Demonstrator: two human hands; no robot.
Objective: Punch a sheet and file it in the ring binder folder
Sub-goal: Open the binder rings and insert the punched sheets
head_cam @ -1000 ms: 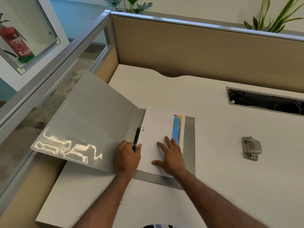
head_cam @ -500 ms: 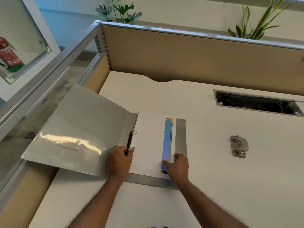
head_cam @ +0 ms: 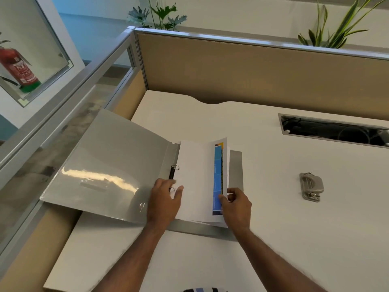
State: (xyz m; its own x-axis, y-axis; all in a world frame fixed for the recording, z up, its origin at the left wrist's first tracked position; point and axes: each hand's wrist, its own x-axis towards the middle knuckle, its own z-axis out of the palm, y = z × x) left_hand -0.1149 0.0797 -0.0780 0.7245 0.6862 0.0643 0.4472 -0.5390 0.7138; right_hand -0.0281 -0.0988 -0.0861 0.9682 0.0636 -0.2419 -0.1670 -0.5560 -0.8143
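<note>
White desk [head_cam: 273,239] takes up most of the view, and right at the near edge two bare forearms reach in toward an open grey ring binder [head_cam: 117,165]. Left hand [head_cam: 165,202] sits flat-ish on the spine area, palm down, fingers loosely together and pressing on the lower ring and the left edge of the paper, so it's not really gripping anything, just holding stuff down. Right hand [head_cam: 236,205] is at the right edge of the paper stack, thumb and fingers pinching the lower right corner of the top sheet [head_cam: 197,180], which is lifted a bit off the pages under it, so you can see a strip of blue and yellow print [head_cam: 218,178] running down that edge. So the sheet is in the binder, lying on the right-hand cover, with its left edge up against the black ring mechanism [head_cam: 172,172]; can't tell if the holes are actually on the rings since the left hand covers the lower one. The binder's front cover is flopped open to the left, shiny with a glare, hanging past the desk edge. Off to the right, well apart from the binder, a grey hole punch [head_cam: 311,186] sits on the desk by itself. Further back there's a cable slot [head_cam: 334,131] cut in the desk, then a tan partition [head_cam: 252,74] with green plants [head_cam: 336,28] poking up behind it, and a red fire extinguisher [head_cam: 19,68] on the far left.
</note>
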